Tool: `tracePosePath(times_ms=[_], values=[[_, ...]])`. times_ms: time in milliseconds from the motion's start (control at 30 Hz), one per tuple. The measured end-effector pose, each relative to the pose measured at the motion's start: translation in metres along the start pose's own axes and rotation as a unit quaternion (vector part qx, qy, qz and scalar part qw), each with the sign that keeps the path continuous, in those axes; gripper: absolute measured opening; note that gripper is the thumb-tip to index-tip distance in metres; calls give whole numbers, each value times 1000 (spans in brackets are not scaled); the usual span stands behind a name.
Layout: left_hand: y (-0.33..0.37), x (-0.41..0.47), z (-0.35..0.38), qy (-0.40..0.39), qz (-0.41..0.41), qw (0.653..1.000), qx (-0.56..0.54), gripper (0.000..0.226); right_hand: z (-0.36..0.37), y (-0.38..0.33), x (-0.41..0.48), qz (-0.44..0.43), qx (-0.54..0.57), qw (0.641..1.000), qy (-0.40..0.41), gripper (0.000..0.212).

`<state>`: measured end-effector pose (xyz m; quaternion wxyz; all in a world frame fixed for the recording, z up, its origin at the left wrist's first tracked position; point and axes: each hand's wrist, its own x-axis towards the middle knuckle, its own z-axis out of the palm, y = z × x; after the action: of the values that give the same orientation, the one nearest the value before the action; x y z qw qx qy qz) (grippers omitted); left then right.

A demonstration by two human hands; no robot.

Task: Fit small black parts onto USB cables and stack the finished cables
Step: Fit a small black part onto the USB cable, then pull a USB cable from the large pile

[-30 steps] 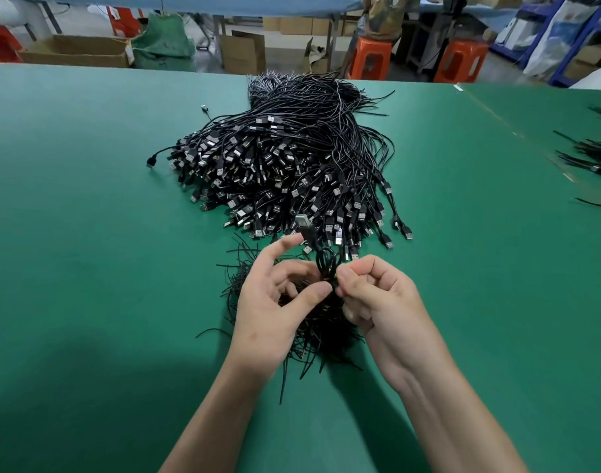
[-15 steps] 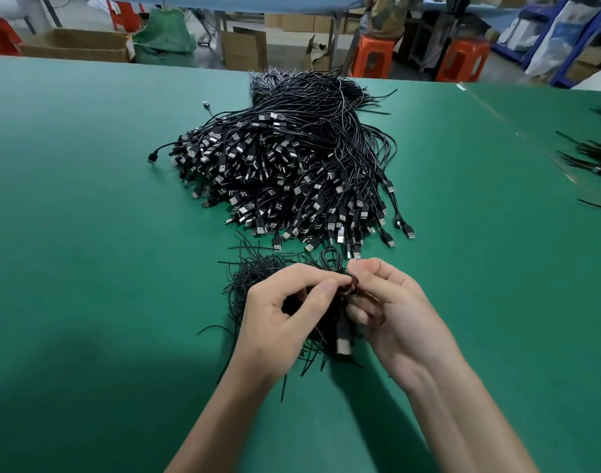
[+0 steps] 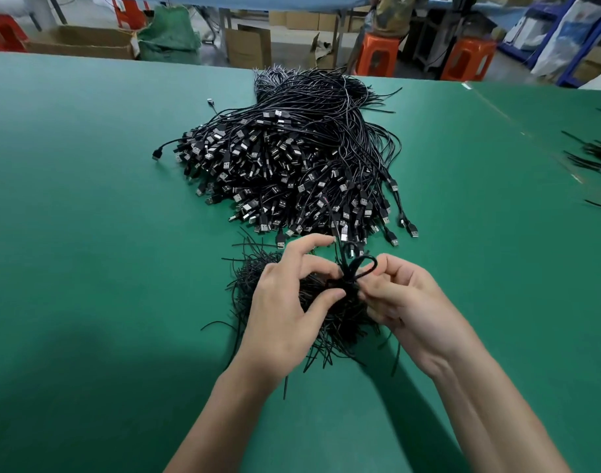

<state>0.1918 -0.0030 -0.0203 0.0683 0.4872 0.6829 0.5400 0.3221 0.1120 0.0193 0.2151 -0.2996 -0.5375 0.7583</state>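
Observation:
A big heap of black USB cables (image 3: 292, 165) lies on the green table (image 3: 87, 233), plugs fanned toward me. In front of it sits a small pile of thin black strips (image 3: 251, 278), partly hidden by my hands. My left hand (image 3: 288, 308) pinches a looped black cable (image 3: 355, 268) between thumb and fingers, its index finger raised. Just to the right, my right hand (image 3: 404, 302) pinches the same cable at the loop. The cable's plug (image 3: 343, 235) points up and away, above the loop. Any small part on it is hidden by my fingers.
More black cables (image 3: 595, 158) lie at the table's right edge. Beyond the far edge stand orange stools (image 3: 377, 59), cardboard boxes (image 3: 80, 46), a green sack (image 3: 169, 39) and a seated person (image 3: 391, 11).
The cable's plug hung down between my hands half a second ago; now it points up beyond a loop. Both hands have lifted slightly and my left index finger has straightened.

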Motion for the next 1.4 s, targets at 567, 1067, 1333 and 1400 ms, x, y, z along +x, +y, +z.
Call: tracePosePath(times_ms=[567,1067,1333,1400], values=[[3,37,6,-46,214,973,77,17,-14,4,-8,103,206,973,-28,18],[-48,128,8,2,-84,974,211,35,-105,4,22,-46,-556,763,325,8],[-80,171,19,-75,-152,944,284,45,-111,6,19,24,-661,661,354,27],[-83,178,22,-66,-160,937,302,40,-97,12,19,6,-672,672,312,30]])
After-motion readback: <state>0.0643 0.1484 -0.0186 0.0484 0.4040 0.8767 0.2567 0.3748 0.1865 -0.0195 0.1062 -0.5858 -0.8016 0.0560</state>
